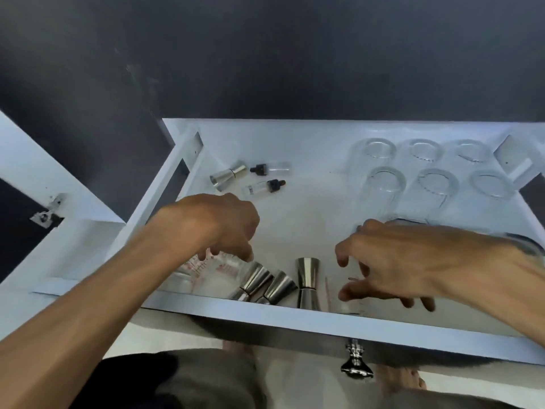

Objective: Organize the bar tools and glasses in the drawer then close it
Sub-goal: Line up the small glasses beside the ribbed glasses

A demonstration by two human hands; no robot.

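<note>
The white drawer (pixel 295 314) stands pulled out below me. Several clear glasses (pixel 383 184) stand in two rows at its back right. Three steel jiggers (pixel 307 278) lie along the front wall, and a fourth jigger (pixel 228 175) lies at the back left beside two dropper bottles (pixel 269 168). A clear measuring cup with red marks (pixel 212 268) sits at the front left. My left hand (pixel 215 224) hovers over that cup, fingers pointing down and empty. My right hand (pixel 413 261) is spread over a small glass (pixel 349 308) at the front, fingers apart.
A metal knob (pixel 355 363) sticks out of the drawer front. An open white cabinet door with a hinge (pixel 47 214) is at the left. A thin stick (pixel 327 292) lies beside the upright jigger. A dark wall rises behind the drawer.
</note>
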